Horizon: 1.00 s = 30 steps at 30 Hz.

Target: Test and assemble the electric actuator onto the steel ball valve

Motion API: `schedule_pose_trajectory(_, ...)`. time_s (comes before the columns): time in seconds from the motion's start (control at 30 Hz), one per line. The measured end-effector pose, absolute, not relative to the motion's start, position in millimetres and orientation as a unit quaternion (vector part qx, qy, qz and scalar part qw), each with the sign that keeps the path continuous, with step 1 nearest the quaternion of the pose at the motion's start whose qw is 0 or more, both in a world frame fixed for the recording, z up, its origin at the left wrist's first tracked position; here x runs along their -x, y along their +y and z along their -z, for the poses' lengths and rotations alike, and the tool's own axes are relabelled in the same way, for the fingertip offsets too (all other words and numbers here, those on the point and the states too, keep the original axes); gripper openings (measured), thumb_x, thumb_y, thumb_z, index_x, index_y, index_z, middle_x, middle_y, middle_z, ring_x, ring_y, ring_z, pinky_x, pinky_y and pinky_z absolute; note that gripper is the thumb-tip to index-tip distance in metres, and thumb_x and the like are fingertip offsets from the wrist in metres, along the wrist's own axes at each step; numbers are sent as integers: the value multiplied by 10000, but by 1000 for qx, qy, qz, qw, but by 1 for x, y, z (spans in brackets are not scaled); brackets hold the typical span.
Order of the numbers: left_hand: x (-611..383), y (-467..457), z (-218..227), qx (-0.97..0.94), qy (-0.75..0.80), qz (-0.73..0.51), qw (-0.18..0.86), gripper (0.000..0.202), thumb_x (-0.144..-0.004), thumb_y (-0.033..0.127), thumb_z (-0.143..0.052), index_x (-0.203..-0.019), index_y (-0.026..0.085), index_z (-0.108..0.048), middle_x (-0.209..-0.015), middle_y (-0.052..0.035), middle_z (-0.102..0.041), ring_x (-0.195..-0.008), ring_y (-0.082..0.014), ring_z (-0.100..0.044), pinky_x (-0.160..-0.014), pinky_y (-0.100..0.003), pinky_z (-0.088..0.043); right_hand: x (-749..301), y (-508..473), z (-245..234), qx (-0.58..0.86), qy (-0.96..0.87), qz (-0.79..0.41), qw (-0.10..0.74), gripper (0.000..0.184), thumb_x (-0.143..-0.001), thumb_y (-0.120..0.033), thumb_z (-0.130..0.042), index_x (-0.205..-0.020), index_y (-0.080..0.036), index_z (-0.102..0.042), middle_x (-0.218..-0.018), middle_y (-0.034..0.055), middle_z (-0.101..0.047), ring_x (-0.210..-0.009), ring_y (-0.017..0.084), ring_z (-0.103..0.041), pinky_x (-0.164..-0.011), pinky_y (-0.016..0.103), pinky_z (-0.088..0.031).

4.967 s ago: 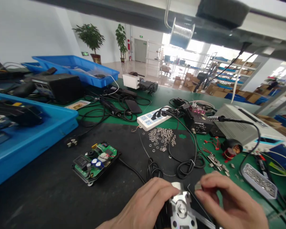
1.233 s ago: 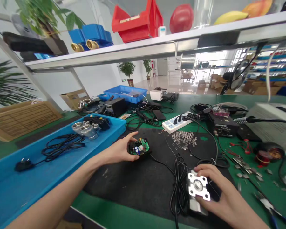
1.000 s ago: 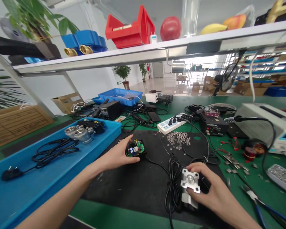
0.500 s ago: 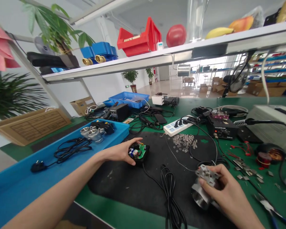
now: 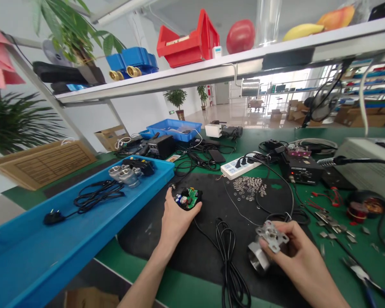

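Note:
My left hand [image 5: 176, 216] reaches around the near side of a small black housing with a green circuit board [image 5: 192, 199] in it, fingers on its left and thumb on its right. A black cable [image 5: 227, 256] runs from the housing and lies coiled on the black mat. My right hand [image 5: 297, 252] grips a silver metal valve body [image 5: 259, 256] with a flat, holed mounting flange on top. Its wide threaded opening faces left and toward me. The fingers behind the valve are partly hidden.
A blue tray [image 5: 93, 252] at left holds a plug cable and metal valves. Beyond the mat's small metal nuts [image 5: 250, 188] lies a white power strip [image 5: 240, 166]. Pliers [image 5: 361, 273], metal pieces and a soldering station [image 5: 303, 169] are at right. A shelf [image 5: 192, 72] spans above.
My left hand has swung from the housing's left side to its near side, the forearm moving right. My right hand has shifted the valve slightly left and tilted its flange toward me.

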<state>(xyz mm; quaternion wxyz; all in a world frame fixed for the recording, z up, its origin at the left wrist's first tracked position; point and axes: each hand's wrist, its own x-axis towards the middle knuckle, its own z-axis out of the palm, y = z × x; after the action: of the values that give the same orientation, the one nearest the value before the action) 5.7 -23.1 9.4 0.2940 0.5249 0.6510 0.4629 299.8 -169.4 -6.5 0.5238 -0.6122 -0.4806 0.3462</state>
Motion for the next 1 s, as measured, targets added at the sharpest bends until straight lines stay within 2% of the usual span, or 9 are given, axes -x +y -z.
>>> schedule_pose_trajectory(0.07, -6, -21, -15, -501, 610, -491, 368, 1071, -651, 528, -900, -1530, 208, -377, -1543, -206, -473, -1415, -423, -478, -1189, -606, -357, -301, -170, 9, 613, -513, -339, 496, 351, -852, -504, -733, -1018, -256, -547, -1200, 61, -716, -1031, 230, -710, -925, 353, -553)
schedule_pose_trajectory(0.13, -6, -19, -24, -485, 547, -506, 458, 719, -802, 544, -762, -1371, 157, -555, -1381, -197, -634, -1231, -361, -650, -1060, -547, -526, -302, -169, 12, 617, -539, -318, 477, 326, -871, -487, -713, -1025, -256, -542, -1205, 66, -717, -1073, 238, -703, -936, 349, -543)
schedule_pose_trajectory(0.17, -7, -19, -29, -478, 512, -510, 499, 594, -864, 541, -684, -1302, 147, -608, -1314, -187, -681, -1141, -332, -700, -1000, -521, -573, -303, -168, 13, 620, -550, -305, 469, 313, -872, -479, -710, -1014, -257, -541, -1200, 67, -720, -1085, 243, -700, -931, 346, -541)
schedule_pose_trajectory(0.23, -9, -20, -39, -466, 453, -514, 561, 491, -919, 514, -607, -1244, 149, -652, -1243, -166, -724, -1024, -297, -741, -946, -493, -607, -304, -165, 16, 623, -575, -281, 449, 281, -862, -459, -714, -961, -261, -541, -1186, 60, -728, -1091, 244, -700, -909, 334, -540)
schedule_pose_trajectory(0.33, -16, -21, -57, -464, 385, -514, 611, 462, -923, 479, -628, -1249, 152, -663, -1228, -156, -732, -1000, -290, -743, -953, -479, -601, -305, -164, 18, 627, -608, -253, 416, 229, -862, -417, -706, -917, -269, -540, -1203, 44, -723, -1107, 234, -695, -926, 328, -530)
schedule_pose_trajectory(0.47, -26, -17, -79, -483, 325, -520, 625, 490, -868, 375, -745, -1297, 172, -623, -1304, -143, -692, -1128, -317, -697, -974, -476, -577, -305, -164, 21, 633, -616, -234, 406, 205, -873, -406, -681, -987, -281, -565, -1221, 36, -722, -1130, 231, -692, -950, 320, -534)
schedule_pose_trajectory(0.67, -39, -11, -102, -491, 285, -521, 638, 525, -831, 302, -801, -1314, 229, -609, -1358, -102, -663, -1190, -287, -666, -961, -393, -556, -310, -163, 31, 633, -628, -230, 390, 309, -877, -422, -672, -1141, -291, -580, -1233, 21, -733, -1111, 220, -718, -927, 282, -572)
schedule_pose_trajectory(0.83, -52, -13, -114, -483, 265, -472, 689, 422, -893, 402, -719, -1229, 149, -682, -1211, -144, -739, -1059, -302, -724, -940, -425, -574, -311, -162, 32, 649, -630, -222, 365, 423, -849, -474, -687, -1202, -286, -550, -1167, 27, -756, -1031, 226, -751, -867, 281, -604)
schedule_pose_trajectory(1.0, -62, -20, -115, -441, 258, -424, 748, 507, -947, 504, -599, -1276, 125, -672, -1213, -181, -743, -990, -309, -756, -922, -416, -586, -310, -164, 28, 668, -629, -209, 337, 561, -732, -427, -766, -1231, -287, -549, -1224, 39, -732, -1090, 260, -733, -922, 323, -602)
